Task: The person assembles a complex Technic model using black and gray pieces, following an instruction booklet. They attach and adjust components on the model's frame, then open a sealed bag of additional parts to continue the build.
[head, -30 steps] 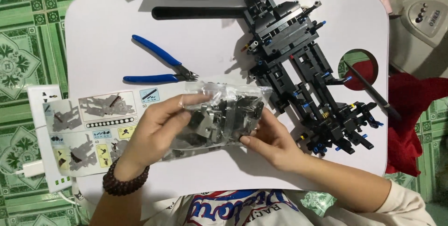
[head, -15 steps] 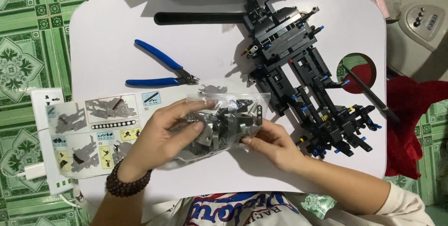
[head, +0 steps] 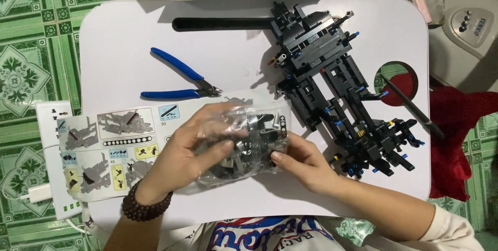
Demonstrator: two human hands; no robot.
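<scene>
since a moment ago both hands have shifted slightly on the clear bag of parts [head: 244,139]; left hand [head: 194,150] and right hand [head: 306,165] grip it, unopened, beside the partly built black model [head: 337,90].

Bright, even light; soft shadows; sharp focus, slight glare.

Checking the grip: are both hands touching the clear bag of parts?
Touching. The head view shows the left hand pressed on the clear bag of parts, and the right hand pinching its right edge.
</scene>
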